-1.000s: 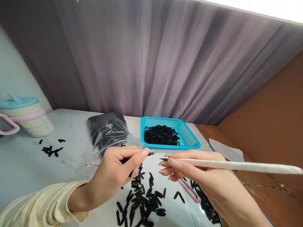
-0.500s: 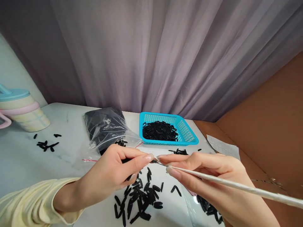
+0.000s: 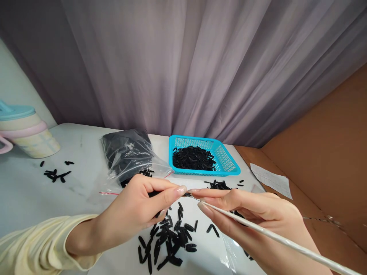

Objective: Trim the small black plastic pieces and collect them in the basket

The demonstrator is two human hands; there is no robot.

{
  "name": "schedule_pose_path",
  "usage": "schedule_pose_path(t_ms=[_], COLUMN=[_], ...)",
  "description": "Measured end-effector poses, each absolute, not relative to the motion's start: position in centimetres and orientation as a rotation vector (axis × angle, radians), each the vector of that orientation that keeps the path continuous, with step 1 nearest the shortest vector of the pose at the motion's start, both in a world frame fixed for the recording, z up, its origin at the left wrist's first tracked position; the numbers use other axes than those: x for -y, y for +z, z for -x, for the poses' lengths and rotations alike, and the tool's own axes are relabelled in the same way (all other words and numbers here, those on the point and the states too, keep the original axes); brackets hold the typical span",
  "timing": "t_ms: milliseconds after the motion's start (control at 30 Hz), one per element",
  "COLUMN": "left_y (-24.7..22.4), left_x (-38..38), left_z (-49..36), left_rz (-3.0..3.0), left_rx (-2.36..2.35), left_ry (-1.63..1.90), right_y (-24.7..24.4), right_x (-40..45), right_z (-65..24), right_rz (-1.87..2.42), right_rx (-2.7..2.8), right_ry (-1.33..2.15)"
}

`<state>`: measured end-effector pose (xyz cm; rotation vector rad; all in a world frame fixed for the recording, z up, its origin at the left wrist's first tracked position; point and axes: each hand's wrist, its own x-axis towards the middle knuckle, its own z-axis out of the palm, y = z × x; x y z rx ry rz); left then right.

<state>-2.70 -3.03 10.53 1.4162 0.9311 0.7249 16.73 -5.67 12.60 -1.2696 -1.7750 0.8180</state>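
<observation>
My left hand (image 3: 140, 208) is closed, thumb and forefinger pinching a small black elongated piece (image 3: 188, 194) whose end shows at the fingertips. Between thumb and fingers, my right hand (image 3: 258, 214) grips a long pale rod (image 3: 282, 237) with a thin metal tip. That tip meets the black piece where the fingertips of both hands come together. Most of the piece is hidden by the fingers. Below the hands, a loose pile of similar black pieces (image 3: 176, 238) lies on the white table (image 3: 86, 191).
A blue basket (image 3: 229, 160) full of black pieces stands at the back. Left of it lies a clear zip bag (image 3: 126, 152) of black material. A lidded cup (image 3: 37, 141) stands far left, near a few black pieces (image 3: 56, 175). White paper (image 3: 271, 179) lies at right.
My right hand has tilted and shifted slightly, and the rod's far end has dropped lower. More black pieces show behind my right hand. My left hand keeps its pinch.
</observation>
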Motion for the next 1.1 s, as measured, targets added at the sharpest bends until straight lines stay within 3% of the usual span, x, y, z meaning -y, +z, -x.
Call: schedule_pose_path(t_ms=[500,900,1100], left_y=[10.2,9.1,8.7], left_x=[2.9,2.2,1.7], left_z=[2.6,2.5,2.3], left_rz=[-1.446,-1.320,-1.303], left_rx=[-0.931,-0.890,-0.928], left_ry=[0.735,0.790,0.790], right_y=[12.4,7.7,7.2], right_x=[5.6,6.1,5.6], right_z=[-16.8,-14.5,-13.8], right_rz=[1.221,0.820,0.812], right_rx=[1.931,2.021,2.160], right_ry=[0.600,-0.301,-0.573])
